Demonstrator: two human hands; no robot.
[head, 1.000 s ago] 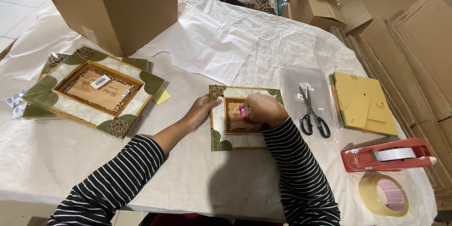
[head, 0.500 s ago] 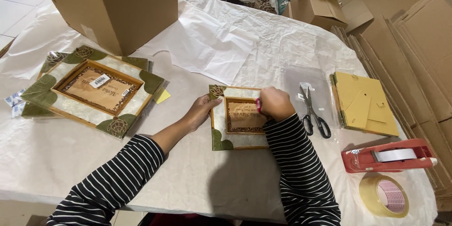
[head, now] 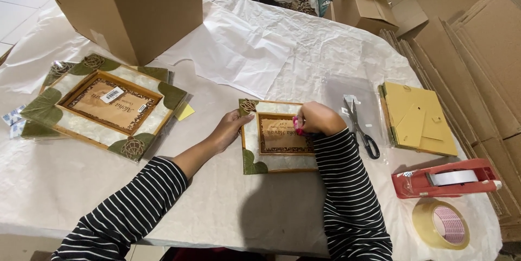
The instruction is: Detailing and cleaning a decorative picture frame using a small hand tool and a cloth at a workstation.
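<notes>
Small picture frame flat on the white-papered table, left hand fingers open steadying its left edge, right hand closed around a pink tool on its inner border, scissors just right, cardboard box beyond.

Head camera looks down (steeply, near) at table.

White paper covers the counter, creased and evenly lit. Pale floor tiles show at the far left. Flattened cardboard sheets lean along the right side, perhaps against a wall. A large cardboard box stands beyond.
</notes>
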